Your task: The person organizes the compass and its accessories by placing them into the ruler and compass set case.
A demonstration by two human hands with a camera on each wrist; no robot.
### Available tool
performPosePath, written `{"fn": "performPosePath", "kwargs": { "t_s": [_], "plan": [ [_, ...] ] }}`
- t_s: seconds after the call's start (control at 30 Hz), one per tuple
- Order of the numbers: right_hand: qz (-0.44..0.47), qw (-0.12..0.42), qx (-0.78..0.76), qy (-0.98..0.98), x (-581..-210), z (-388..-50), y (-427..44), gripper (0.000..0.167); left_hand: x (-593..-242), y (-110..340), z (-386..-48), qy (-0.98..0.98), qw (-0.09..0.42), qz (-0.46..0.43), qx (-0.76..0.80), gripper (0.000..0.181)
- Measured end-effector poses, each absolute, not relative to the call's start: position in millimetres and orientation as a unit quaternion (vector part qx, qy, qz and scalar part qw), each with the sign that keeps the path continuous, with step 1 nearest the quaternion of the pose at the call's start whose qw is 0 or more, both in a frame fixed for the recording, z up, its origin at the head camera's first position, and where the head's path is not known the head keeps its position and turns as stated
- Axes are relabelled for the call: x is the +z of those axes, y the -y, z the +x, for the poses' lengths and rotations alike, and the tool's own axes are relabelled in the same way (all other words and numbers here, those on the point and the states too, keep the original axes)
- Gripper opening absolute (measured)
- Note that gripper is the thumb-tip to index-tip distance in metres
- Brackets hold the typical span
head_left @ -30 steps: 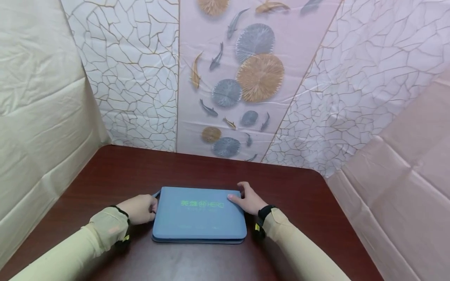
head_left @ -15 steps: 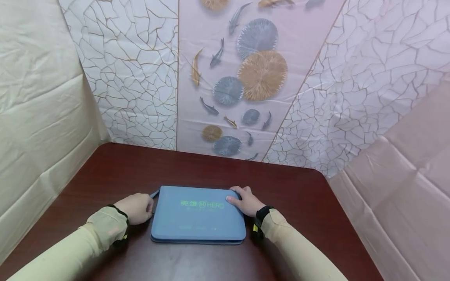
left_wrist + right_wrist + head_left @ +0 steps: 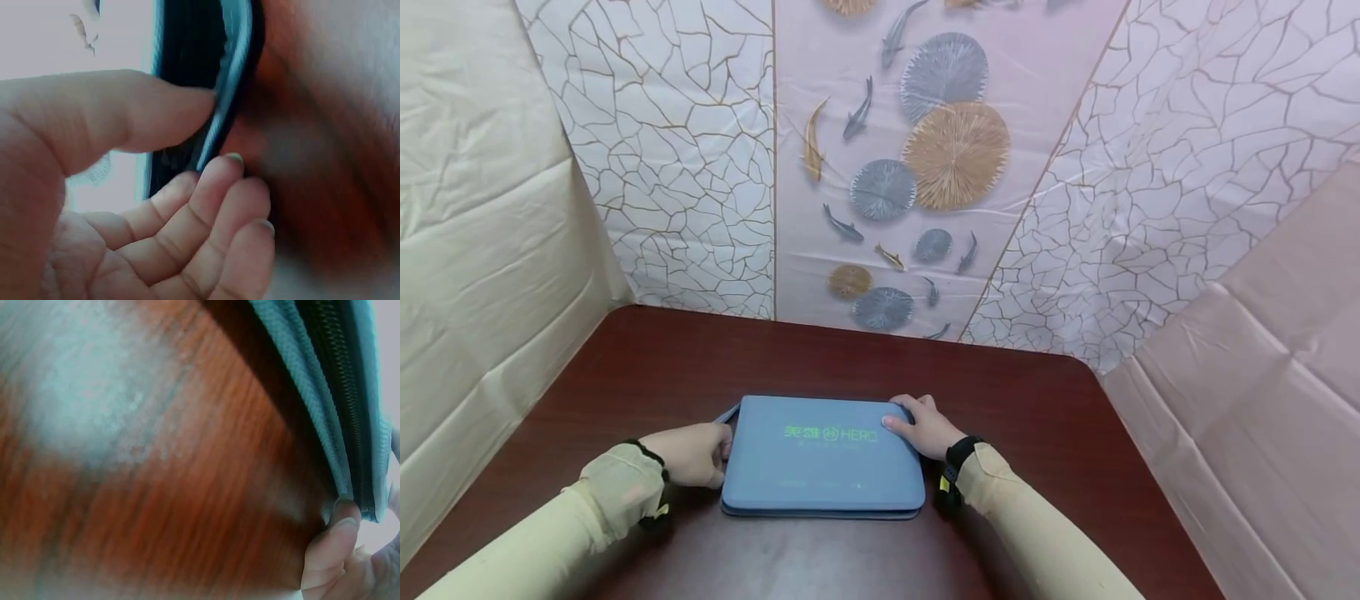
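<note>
A blue zip case [image 3: 827,471] with green lettering lies flat on the table in the head view. My left hand [image 3: 691,454] is at its left side, beside a small blue strap [image 3: 727,413]. The left wrist view shows the thumb [image 3: 169,112] on the rim of the case's parted edge [image 3: 234,69], with curled fingertips against the same rim. At the far right corner my right hand [image 3: 928,429] grips the case, thumb on top and fingers round the edge. Dark zip teeth [image 3: 337,344] show between the covers in the right wrist view.
The dark red-brown wooden table [image 3: 1037,500] extends around the case on all sides. Behind it hangs a patterned cloth [image 3: 880,250] with fish and round leaves. Pale cloth walls [image 3: 497,275] stand at left and right.
My right fingers have settled round the far right corner. The left hand has shifted slightly toward the near side along the left edge. The case has stayed nearly in place.
</note>
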State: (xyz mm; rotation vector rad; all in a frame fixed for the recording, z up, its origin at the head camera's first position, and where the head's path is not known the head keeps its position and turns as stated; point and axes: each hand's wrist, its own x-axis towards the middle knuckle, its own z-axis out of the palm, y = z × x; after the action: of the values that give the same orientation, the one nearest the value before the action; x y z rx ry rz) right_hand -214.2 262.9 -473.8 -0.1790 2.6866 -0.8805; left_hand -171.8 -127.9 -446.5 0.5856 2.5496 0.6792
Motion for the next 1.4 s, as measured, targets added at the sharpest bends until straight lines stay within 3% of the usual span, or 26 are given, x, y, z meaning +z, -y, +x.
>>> {"fn": "performPosePath", "kwargs": {
  "t_s": [0.63, 1.4],
  "plan": [
    [-0.052, 0.149, -0.318, -0.935, -476.4, -212.1, -262.5, 0.055, -455.1, 132.2, -172.5, -0.9, 0.214, 0.232, 0.301, 0.016],
    [-0.056, 0.142, -0.328, -0.932, -476.5, -211.3, -261.6, 0.051, -456.1, 126.0, -172.3, -0.947, 0.101, 0.239, 0.188, 0.025]
  ]
}}
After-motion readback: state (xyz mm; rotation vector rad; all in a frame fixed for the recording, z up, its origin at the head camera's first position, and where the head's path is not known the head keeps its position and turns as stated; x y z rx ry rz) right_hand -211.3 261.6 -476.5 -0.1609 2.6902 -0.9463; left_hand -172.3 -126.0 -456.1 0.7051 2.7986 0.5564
